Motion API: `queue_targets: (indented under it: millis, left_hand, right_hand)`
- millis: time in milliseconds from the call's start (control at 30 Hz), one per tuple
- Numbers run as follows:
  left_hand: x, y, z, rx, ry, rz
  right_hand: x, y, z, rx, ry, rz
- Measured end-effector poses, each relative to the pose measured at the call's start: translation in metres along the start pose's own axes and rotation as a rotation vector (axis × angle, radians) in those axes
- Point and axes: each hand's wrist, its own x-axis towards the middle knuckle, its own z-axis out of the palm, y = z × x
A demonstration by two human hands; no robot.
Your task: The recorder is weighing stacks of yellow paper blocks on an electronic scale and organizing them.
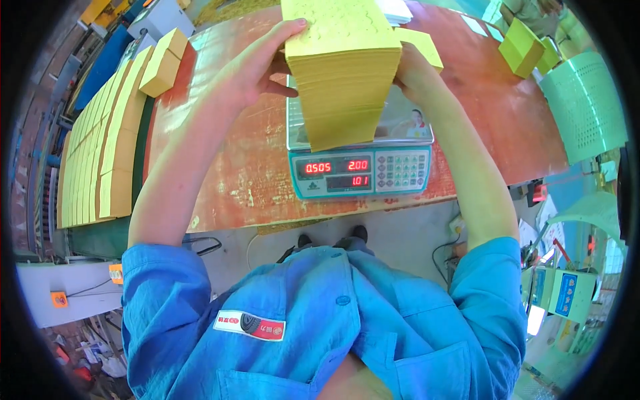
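Note:
A tall stack of yellow paper sheets (343, 93) stands over the digital weighing scale (360, 175), its sheet edges facing me. My left hand (257, 63) grips the stack's left side, with the thumb on the top edge and the other fingers partly behind it. Against the right side is my right hand (417, 70), its fingers mostly hidden behind the paper. The scale has a metal pan, a lit red display and a keypad on its front. Whether the stack's base rests fully on the pan I cannot tell.
The scale sits on a worn red table (233, 173). Rows of yellow paper stacks (110, 147) line the left side. Another yellow sheet pile (420, 47) lies behind the scale. At the far right are a yellow block (520, 48), a perforated green chair back (583, 97) and another person (537, 13).

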Motion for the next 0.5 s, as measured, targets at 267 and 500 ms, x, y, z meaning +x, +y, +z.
queue_targets:
  millis: [267,500]
  left_hand:
    - [0.017,-0.046,0.007,-0.147,0.147,0.186]
    - [0.005,-0.141,0.012,-0.382,0.375,0.201]
  right_hand:
    - [0.004,0.025,-0.016,-0.133,0.115,-0.14]
    - [0.001,0.071,-0.035,0.075,0.201,-0.293]
